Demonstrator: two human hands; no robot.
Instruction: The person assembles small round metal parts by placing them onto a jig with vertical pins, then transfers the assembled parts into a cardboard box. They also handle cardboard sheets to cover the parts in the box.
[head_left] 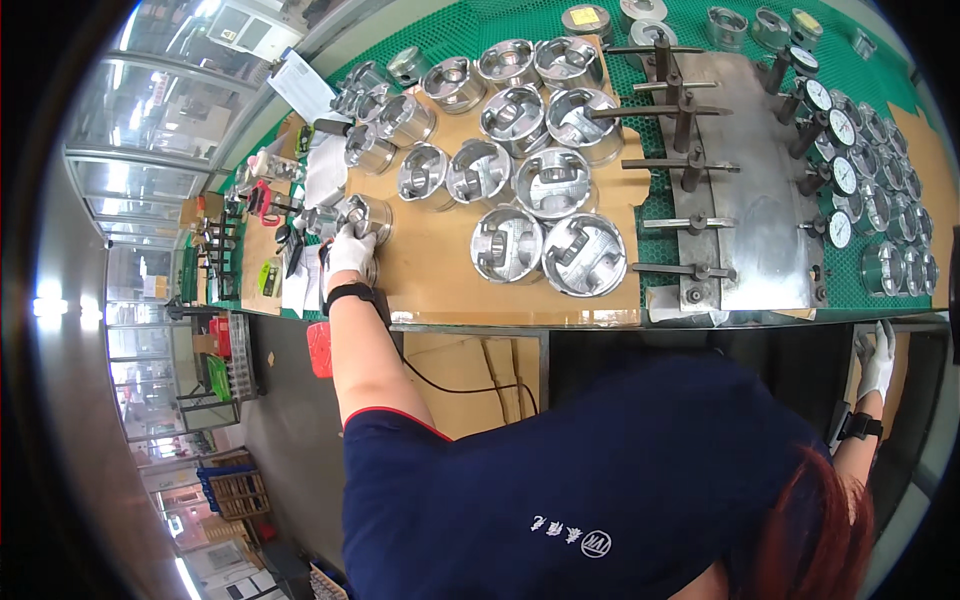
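The left hand [350,252], in a white glove, has its fingers curved against the wall of a hollow, silver metal piston [370,213] at the left side of a flat brown cardboard sheet [440,290]; whether they pinch it, I cannot tell. The right hand [876,366], also white-gloved, is low at the far right, near the bench edge, its fingers straight and slightly spread.

To the right of the touched piston, a group of open-topped, cup-shaped silver pistons [506,245] stands on the cardboard, the nearest ones showing their hollow insides with thick inner bosses. Further right, a grey steel plate [765,180] carries dark metal clamps [692,170] and round white-faced dial gauges [840,177]; more silver pistons lie beyond it, on the green mesh mat [470,22].

In the left background are a red plastic bin [220,336] and a green plastic bin [217,377]; their contents are too small to tell.
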